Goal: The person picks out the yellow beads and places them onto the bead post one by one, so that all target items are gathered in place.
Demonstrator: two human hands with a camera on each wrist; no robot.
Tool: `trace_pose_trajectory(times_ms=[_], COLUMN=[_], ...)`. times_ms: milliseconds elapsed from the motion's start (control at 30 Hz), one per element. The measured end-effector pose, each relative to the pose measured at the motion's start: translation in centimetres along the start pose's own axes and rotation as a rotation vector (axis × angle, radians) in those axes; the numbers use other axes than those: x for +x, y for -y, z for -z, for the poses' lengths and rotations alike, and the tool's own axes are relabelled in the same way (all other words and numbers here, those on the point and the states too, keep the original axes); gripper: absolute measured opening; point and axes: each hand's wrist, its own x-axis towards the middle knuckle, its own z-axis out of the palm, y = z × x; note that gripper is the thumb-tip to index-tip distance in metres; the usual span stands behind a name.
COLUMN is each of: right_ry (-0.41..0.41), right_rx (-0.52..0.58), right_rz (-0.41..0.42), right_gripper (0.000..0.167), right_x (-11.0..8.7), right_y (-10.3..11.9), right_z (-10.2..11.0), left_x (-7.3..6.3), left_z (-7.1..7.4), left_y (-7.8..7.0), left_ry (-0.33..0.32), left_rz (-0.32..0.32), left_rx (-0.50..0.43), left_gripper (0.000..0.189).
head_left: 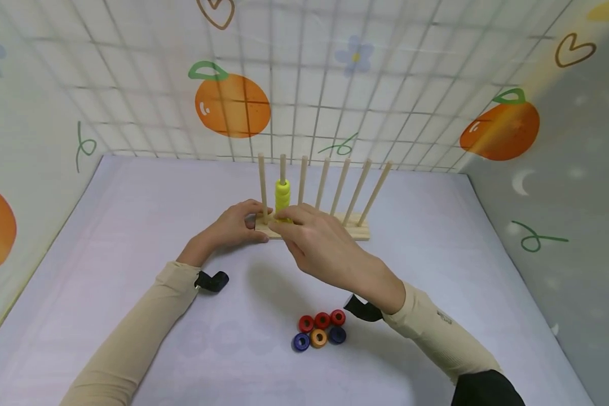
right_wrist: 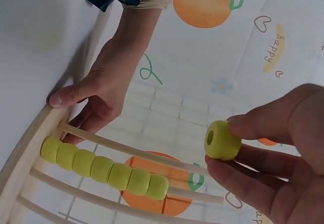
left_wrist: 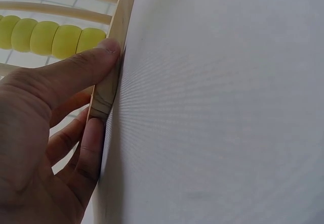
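Note:
A wooden peg rack [head_left: 360, 230] with a row of upright pegs stands on the table. Yellow beads [head_left: 282, 194] are stacked on its second peg from the left. My left hand [head_left: 233, 225] grips the left end of the base, thumb on the near side, as the left wrist view also shows [left_wrist: 76, 82]. In front of the rack, my right hand [head_left: 325, 242] pinches a single yellow bead [right_wrist: 223, 140] between thumb and fingers. That bead is apart from the stack [right_wrist: 104, 168], its hole facing the pegs in the right wrist view.
Loose rings lie on the table nearer the body: red ones [head_left: 322, 321], an orange one [head_left: 318, 338] and dark blue ones [head_left: 301, 341]. A white wire grid behind a printed sheet [head_left: 304, 84] rises behind the rack, with printed walls at both sides.

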Motion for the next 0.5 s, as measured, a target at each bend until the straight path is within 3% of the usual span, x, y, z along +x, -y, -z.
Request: trace_pose_trajectory(times_ms=[500], right_ry=[-0.047], right_rx=[-0.011], right_rz=[0.020], right_gripper=[0.030], right_x=[1.4], right_y=[-0.4], right_z=[-0.2], left_x=[0.1], left_z=[0.1], left_y=[0.2], left_ry=[0.011], left_rz=[-0.010], left_rx=[-0.006], left_gripper=[0.066])
